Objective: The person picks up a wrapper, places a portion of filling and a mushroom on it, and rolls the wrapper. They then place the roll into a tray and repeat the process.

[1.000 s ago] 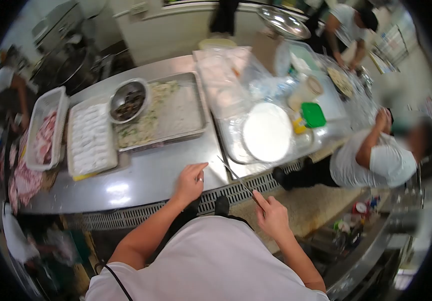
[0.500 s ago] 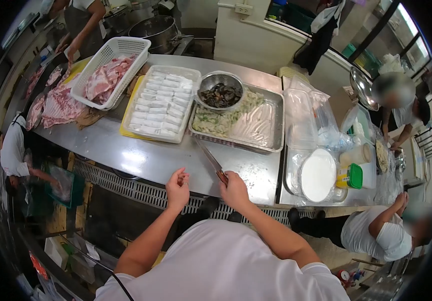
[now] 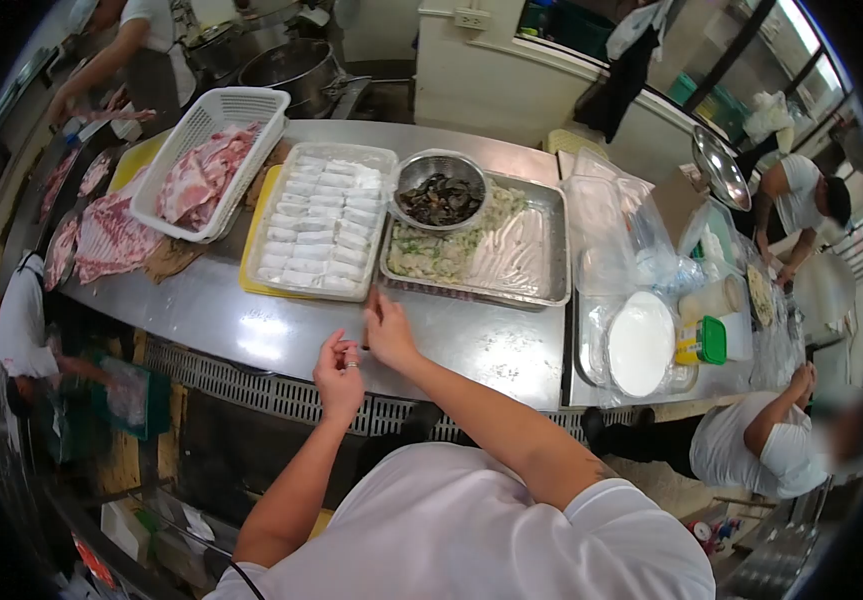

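Note:
My left hand (image 3: 339, 380) is over the front edge of the steel table (image 3: 451, 355), fingers curled in and a ring showing. Whether anything lies inside those fingers is hidden. Just right of it, my right hand (image 3: 391, 335) is closed by the near corner of the white tray (image 3: 291, 282). Along its left side shows a brown strip of the knife's handle (image 3: 366, 342); I cannot make out the blade. White wrapped rolls (image 3: 321, 215) fill the tray in rows. Beside it, a metal pan (image 3: 557, 240) has a pale green-flecked mixture (image 3: 431, 255).
A steel colander (image 3: 441, 215) of dark pieces rests on the pan. Left are a white basket (image 3: 176, 120) of raw meat and a slab of ribs (image 3: 106, 240). A white plate (image 3: 641, 345) and plastic bags lie right. Several people stand around.
My right hand has moved left and away from me, with the knife blade no longer visible. My left hand has shifted slightly left. A co-worker at upper left has reached outward.

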### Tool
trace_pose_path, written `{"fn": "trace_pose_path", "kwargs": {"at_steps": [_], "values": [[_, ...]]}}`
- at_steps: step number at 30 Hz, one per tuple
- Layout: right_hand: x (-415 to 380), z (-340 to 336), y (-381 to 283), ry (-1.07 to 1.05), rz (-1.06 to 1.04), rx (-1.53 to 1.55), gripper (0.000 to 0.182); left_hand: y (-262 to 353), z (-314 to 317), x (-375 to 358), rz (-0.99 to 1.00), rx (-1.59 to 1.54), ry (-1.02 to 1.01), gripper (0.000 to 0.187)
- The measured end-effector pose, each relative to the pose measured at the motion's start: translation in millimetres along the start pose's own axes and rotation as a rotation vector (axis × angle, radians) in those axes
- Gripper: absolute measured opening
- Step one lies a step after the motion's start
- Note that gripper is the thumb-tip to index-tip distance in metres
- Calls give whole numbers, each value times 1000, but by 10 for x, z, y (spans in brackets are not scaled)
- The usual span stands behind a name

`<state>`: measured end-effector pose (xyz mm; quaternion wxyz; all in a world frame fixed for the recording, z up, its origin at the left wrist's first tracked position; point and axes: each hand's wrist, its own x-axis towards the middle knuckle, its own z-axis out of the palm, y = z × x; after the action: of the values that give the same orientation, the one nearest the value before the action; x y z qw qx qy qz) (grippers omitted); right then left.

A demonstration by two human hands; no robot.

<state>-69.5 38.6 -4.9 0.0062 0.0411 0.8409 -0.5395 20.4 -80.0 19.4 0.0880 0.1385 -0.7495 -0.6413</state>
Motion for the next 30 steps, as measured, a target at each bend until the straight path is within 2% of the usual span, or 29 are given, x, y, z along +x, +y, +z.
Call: {"fn": "trace_pose_path", "kwargs": {"at_steps": [3, 4, 8, 11, 12, 17, 19, 21, 23, 29, 30], "values": [[-85, -279, -87, -9, -68, 55, 40, -31, 47, 10, 83, 33, 8, 38], [-165, -463, -111, -38, -14, 100, 40, 95, 118, -20, 63, 33, 4, 34], [-572, -1203, 217, 73, -9, 118, 39, 236, 598, -73, -3, -107, -87, 25], [-943, -1954, 484, 196, 94, 92, 37, 160, 1127, -134, 61, 55, -304, 23], [-1059, -2210, 556, 248, 142, 99, 36, 372, 1363, -206, 66, 112, -358, 22], [-1637, -3294, 899, 499, 229, 28, 33, 872, 2732, -446, 402, 270, -690, 27], [-1802, -3618, 912, 569, 229, 23, 32, 1151, 3292, -556, 338, 332, -843, 33], [-1938, -3875, 1026, 610, 209, -14, 32, 1089, 3835, -564, 474, 444, -898, 44], [-1982, -4107, 1044, 609, 204, -44, 33, 997, 4265, -596, 535, 538, -854, 46], [-1668, -4690, 1193, 486, 125, -119, 35, 1095, 4644, -585, 305, 846, -926, 31], [-1523, -4788, 1191, 453, 107, -116, 37, 1052, 4642, -580, 280, 762, -917, 29]]}}
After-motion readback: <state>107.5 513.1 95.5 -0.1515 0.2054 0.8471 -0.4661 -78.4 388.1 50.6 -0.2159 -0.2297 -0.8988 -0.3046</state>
